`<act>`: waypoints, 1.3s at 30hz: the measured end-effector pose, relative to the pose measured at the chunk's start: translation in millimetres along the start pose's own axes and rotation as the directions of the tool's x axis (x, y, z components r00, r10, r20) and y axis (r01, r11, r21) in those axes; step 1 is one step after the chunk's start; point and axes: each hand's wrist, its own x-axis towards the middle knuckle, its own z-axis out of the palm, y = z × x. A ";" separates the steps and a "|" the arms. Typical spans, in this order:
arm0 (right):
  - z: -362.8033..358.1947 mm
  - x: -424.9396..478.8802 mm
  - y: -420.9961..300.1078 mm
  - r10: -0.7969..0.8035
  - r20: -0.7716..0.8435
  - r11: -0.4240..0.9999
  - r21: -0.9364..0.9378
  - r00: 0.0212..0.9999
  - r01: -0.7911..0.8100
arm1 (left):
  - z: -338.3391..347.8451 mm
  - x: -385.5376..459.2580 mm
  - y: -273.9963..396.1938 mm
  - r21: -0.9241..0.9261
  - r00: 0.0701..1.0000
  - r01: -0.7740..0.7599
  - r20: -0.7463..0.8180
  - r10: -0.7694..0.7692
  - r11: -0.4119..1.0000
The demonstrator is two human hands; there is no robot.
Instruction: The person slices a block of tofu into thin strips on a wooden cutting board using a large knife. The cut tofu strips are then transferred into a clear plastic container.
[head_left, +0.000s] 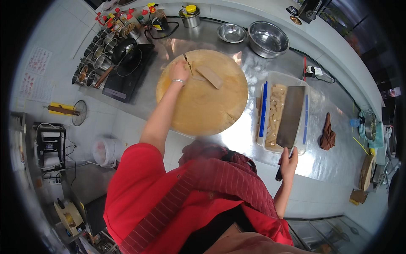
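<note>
A round wooden chopping block (209,108) with cracks at its edge lies on the steel counter. On it rests a flat pale-brown food slab (210,77), with a thinner piece (199,77) beside it. My left hand (179,71), a bracelet at its wrist, is at the block's upper left, near a crack; its fingers are curled and whether they hold anything is hidden. My right hand (288,163) grips a wide-bladed cleaver (290,116) by its dark handle. The blade is over a clear plastic container (273,76) that holds cut strips of pale food (275,114).
An induction cooker (119,85) with a wok (122,52) stands left, beside metal cups (103,60) and sauce bottles (119,19). Steel bowls (268,38) are at the back. A brown cloth (327,133) lies right of the container. Stacked plates (376,133) are farther right.
</note>
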 end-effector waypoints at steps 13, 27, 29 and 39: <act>129.2 -43.6 -39.4 0.042 0.148 0.945 -0.327 0.988 0.009 | 50.4 -29.7 -28.6 0.077 0.810 -0.525 0.353 0.469 0.848; 138.0 -44.4 -16.9 -0.013 0.117 0.932 -0.358 0.993 0.055 | 34.1 -79.0 -0.9 0.023 0.865 -0.345 0.396 0.308 0.938; 132.1 -36.8 -11.3 0.000 0.121 0.961 -0.276 0.993 0.033 | 38.2 -84.4 11.3 -0.191 0.835 -0.338 0.391 0.388 0.921; 116.1 -21.5 -17.1 -0.001 0.223 0.925 -0.369 0.975 0.086 | 20.9 -67.1 219.3 -0.157 0.495 -0.849 0.095 0.863 0.505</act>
